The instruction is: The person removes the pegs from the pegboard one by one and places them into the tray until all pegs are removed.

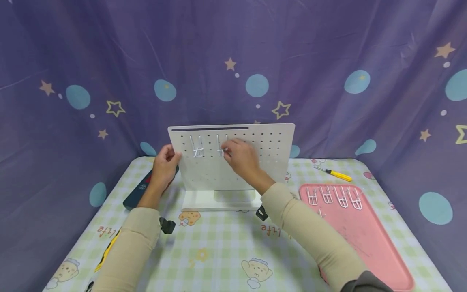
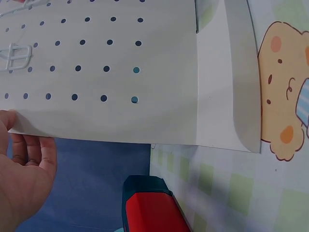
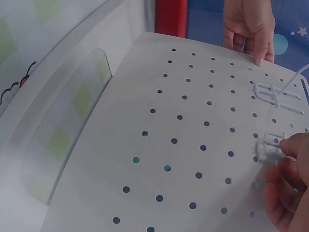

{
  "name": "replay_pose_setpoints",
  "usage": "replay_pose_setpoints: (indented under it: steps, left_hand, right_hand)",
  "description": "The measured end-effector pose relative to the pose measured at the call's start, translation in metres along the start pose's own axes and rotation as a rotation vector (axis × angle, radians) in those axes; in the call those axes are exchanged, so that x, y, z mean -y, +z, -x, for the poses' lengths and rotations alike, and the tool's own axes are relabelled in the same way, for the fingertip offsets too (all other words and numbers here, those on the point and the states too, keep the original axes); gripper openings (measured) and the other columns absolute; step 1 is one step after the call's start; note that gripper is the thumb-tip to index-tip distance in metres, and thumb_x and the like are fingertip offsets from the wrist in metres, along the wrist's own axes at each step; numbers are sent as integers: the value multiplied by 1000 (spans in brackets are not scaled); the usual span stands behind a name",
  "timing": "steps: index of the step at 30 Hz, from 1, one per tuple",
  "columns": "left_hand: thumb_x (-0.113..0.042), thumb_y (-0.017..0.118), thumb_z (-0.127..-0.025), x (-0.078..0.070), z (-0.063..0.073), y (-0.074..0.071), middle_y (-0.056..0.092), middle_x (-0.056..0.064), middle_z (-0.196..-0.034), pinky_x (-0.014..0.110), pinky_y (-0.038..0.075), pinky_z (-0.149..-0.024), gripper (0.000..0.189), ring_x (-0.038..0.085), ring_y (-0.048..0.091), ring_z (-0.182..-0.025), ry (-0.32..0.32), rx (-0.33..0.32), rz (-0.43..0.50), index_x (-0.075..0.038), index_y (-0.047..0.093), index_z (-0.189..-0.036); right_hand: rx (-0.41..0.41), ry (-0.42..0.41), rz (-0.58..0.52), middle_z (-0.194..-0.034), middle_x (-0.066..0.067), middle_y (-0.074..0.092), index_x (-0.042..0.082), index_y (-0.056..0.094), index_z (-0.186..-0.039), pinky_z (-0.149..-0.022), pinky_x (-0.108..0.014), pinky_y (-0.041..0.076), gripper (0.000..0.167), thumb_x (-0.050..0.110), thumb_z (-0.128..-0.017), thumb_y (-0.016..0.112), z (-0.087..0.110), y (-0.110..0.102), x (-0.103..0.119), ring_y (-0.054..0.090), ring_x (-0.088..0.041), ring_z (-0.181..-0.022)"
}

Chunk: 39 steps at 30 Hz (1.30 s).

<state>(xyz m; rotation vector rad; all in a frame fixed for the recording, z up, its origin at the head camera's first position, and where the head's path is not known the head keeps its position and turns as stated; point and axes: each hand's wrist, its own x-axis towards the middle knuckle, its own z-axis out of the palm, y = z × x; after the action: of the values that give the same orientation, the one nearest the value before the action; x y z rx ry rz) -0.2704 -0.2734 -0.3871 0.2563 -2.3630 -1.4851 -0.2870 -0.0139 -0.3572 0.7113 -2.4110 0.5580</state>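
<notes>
A white pegboard (image 1: 233, 172) stands upright on its base. My left hand (image 1: 166, 164) grips its left edge, thumb on the front face and fingers behind. One white wire hook (image 1: 197, 148) hangs in the holes at the upper left of the board. To its right, my right hand (image 1: 241, 159) pinches a second white wire hook (image 3: 273, 143) against the board, with the fingers hiding part of it. In the right wrist view the thumb and fingertips lie at the looped end of this hook.
At right a pink tray (image 1: 368, 243) holds several more wire hooks (image 1: 341, 196). Behind it lies a yellow-handled screwdriver (image 1: 339, 175). A dark case with red (image 1: 136, 192) is behind the left forearm, and a yellow-black tool (image 1: 107, 251) lies beside the left sleeve. A purple curtain (image 1: 204, 48) hangs behind.
</notes>
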Motion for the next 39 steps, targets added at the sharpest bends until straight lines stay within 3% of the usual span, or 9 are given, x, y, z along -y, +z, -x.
replay_pose_setpoints:
  steps: [17,29,39]
  left_hand:
    - [-25,56,-104,0,1,0,61,16,-133,47,44,-111,32,30,53,-120,5,15,-5,-11,54,-133]
    - [-25,55,-104,1,2,0,61,15,-132,47,43,-112,32,29,53,-122,-5,4,-24,-11,54,-133]
    - [-25,55,-104,1,2,0,61,15,-131,47,43,-111,32,29,54,-121,-1,2,-20,-12,54,-132]
  right_hand:
    - [-40,9,30,-102,3,73,24,76,-99,-63,-31,55,8,25,-92,75,2,-5,4,70,-17,-84]
    - [-178,-91,13,-93,2,71,21,76,-97,-57,-30,53,7,19,-90,76,6,2,0,69,-16,-78]
    - [-245,-170,-1,-88,3,71,21,77,-95,-54,-27,51,6,17,-89,76,9,-9,2,67,-14,-71]
